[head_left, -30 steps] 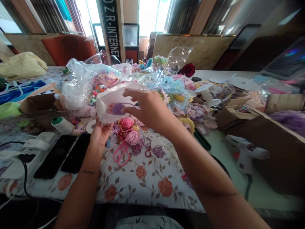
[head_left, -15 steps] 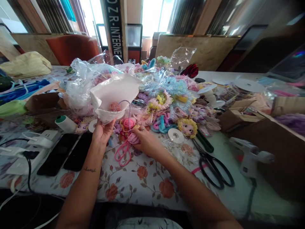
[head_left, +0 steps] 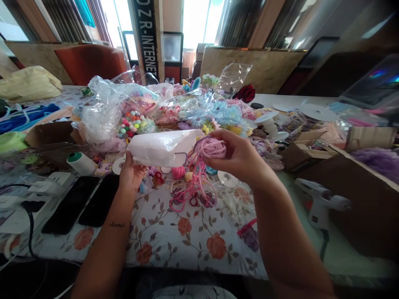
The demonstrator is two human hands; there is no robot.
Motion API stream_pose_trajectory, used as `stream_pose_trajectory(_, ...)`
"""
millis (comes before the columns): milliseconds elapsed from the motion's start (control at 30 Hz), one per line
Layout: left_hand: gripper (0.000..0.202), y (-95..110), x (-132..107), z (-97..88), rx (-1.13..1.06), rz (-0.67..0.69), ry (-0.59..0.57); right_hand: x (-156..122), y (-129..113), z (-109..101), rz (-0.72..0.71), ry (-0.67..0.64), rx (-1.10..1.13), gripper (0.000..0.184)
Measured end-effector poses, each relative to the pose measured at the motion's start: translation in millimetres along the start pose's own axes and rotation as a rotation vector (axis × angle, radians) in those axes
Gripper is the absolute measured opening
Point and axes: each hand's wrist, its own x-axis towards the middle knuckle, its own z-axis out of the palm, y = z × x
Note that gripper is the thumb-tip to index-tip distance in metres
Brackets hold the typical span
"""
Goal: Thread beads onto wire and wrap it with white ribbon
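Observation:
My left hand (head_left: 132, 174) grips the closed end of a white bag (head_left: 156, 147), which lies tilted on its side with its mouth facing right. A ball of light pink yarn (head_left: 212, 148) is held in my right hand (head_left: 237, 155), right at the mouth of the bag. Loose pink strands (head_left: 196, 191) hang below it to the floral cloth. A purple strand curls out at the bag's lower edge. Beneath the bag sits a small bright pink yarn ball (head_left: 178, 172). What is inside the bag is hidden from this angle.
Two dark phones (head_left: 71, 203) and a white power strip (head_left: 18, 218) lie on the left, near a thread cone (head_left: 81, 163). Plastic-wrapped craft pieces (head_left: 218, 112) pile up behind. At right stand a glue gun (head_left: 321, 203) and a cardboard box (head_left: 349, 199).
My right hand has lifted the light pink yarn ball up and right from the table. The bag has tipped from upright onto its side, its mouth swinging right.

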Motion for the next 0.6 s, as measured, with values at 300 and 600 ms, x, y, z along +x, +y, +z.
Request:
stream_pose_trajectory(300, 0.033, -4, -2, -0.2, 0.053, -0.022, -0.049, 15, -29, 19, -0.144, -0.148, -0.203, 0.029)
stream_pose_trajectory(600, 0.033, -4, 0, -1.4, -0.020, -0.094, -0.069, 41, -49, 44, -0.316, 0.096, -0.310, 0.025)
